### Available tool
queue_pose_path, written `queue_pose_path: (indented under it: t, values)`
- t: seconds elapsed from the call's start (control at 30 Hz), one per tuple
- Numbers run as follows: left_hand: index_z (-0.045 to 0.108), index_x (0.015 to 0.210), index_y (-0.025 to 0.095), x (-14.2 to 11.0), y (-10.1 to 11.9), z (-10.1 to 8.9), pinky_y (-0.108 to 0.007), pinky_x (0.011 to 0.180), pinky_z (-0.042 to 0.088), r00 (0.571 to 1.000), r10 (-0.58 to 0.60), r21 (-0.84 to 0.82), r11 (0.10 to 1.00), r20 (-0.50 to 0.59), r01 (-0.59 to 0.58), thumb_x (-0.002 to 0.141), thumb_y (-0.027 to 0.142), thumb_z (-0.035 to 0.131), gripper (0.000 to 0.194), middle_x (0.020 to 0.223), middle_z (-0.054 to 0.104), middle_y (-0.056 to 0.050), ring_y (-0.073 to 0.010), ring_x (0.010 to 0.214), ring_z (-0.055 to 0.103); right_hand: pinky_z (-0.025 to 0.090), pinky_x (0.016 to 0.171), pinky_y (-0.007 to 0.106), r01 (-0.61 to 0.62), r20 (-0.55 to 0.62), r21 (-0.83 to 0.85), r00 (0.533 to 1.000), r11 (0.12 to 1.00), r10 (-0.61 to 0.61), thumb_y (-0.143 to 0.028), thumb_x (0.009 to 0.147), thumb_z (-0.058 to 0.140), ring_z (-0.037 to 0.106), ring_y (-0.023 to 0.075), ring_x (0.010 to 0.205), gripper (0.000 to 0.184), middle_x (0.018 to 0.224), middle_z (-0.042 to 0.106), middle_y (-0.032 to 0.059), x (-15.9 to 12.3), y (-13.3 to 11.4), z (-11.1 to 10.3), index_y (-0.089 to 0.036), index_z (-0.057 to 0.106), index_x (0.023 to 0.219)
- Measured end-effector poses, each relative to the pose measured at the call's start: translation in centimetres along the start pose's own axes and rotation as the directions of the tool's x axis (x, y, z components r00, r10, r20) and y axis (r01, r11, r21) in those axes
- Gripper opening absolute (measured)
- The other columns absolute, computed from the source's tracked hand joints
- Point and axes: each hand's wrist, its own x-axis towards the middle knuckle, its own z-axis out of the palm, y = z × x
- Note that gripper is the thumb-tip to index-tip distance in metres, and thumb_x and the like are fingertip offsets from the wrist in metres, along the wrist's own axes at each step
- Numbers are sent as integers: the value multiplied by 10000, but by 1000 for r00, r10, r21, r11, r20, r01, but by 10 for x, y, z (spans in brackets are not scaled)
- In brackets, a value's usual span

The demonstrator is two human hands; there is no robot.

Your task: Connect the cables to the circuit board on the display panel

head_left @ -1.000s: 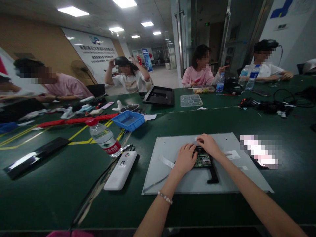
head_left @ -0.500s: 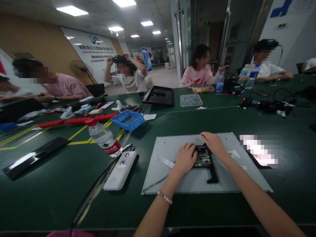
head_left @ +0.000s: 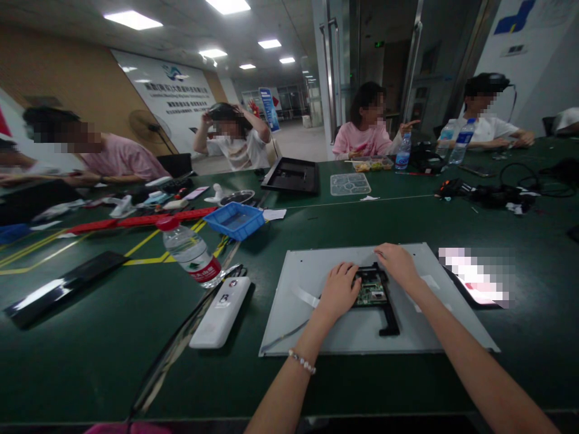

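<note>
Grey, flat and probably sheet metal, the panel lay on the green surface, and the black frame with the green circuit board lay on it, right of its middle. The left hand rested palm down over the left part of the frame and board, its fingers extended and slightly apart; whether its grip clamped the frame between thumb and fingers could not be told. The right hand was just beside the frame's upper right corner, fingers bent and tips drawn close together; whether that grip held anything could not be told. A translucent strip and a thin cable extended from the left side of the assembly, and a white power bank lay on the surface left of the panel. In judgement, the frame was light and fairly stiff plastic, with slender arms liable to flex or snap under a sideways load. The board was rigid but fragile; its components called for no direct pressure. The strip was soft and easily creased, and the cable unsuitable for lifting. The panel was broad, stiff and rather slippery. The sound holding points were the frame's thick outer rails and, for the panel, two opposite edges.
</note>
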Motion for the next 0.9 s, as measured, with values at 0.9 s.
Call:
queue_pose_path:
  t: [0.9]
  values:
    - [492, 1245, 197, 0, 2, -4, -382, 1057, 328, 1000, -1, -3, 1000, 19, 1, 953, 299, 335, 347, 1289, 513, -68, -208, 1232, 419, 394, 873, 287, 36, 21, 109, 999, 993, -38, -238, 892, 483, 560, 192, 999, 238, 1078, 642, 84, 1, 12, 12, -169, 654, 1042]
